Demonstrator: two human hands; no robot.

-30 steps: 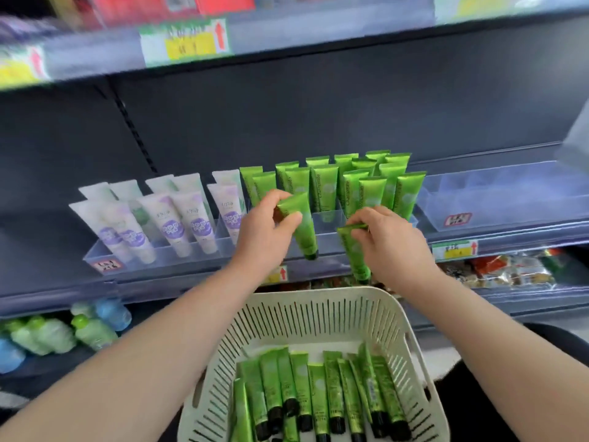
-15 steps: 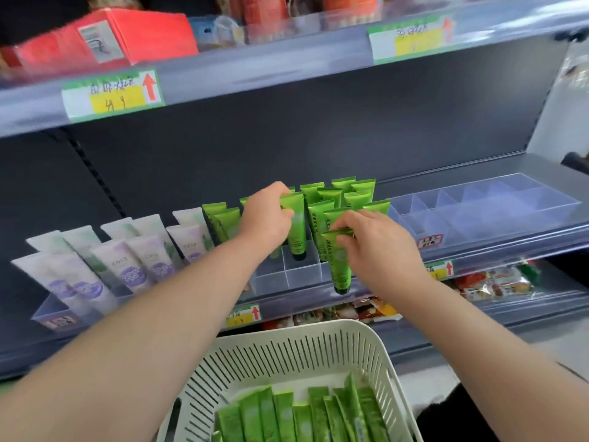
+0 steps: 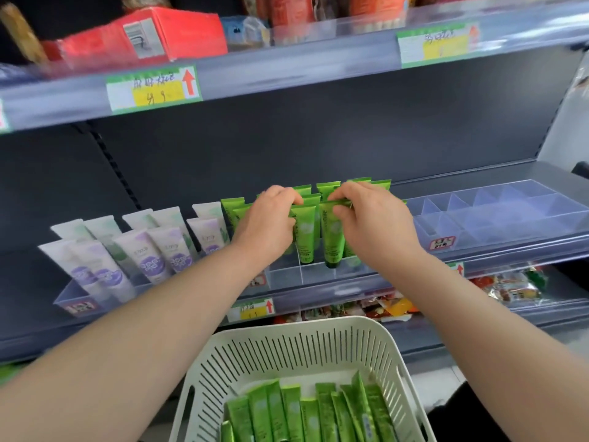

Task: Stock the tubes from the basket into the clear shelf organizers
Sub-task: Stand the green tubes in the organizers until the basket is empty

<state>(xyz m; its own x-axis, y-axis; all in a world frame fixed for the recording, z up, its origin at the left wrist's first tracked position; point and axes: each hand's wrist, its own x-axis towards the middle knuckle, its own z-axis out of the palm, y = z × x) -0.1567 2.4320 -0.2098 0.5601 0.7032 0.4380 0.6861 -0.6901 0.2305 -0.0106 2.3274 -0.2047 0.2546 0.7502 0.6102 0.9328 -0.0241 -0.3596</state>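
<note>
Left hand point(image 3: 271, 221) pinches left green tube point(image 3: 306, 237), right hand point(image 3: 374, 228) pinches right green tube point(image 3: 333, 240) at clear organizer point(image 3: 318, 274); a tilted cap may catch a divider, toppling neighbours.

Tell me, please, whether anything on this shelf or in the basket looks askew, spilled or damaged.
Nothing looks spilled or damaged. The white-and-purple tubes lean leftward in their organizer, while the green tubes stand nearly upright where the left hand and right hand each pinch one. Tubes in the basket lie in a tidy row.
</note>
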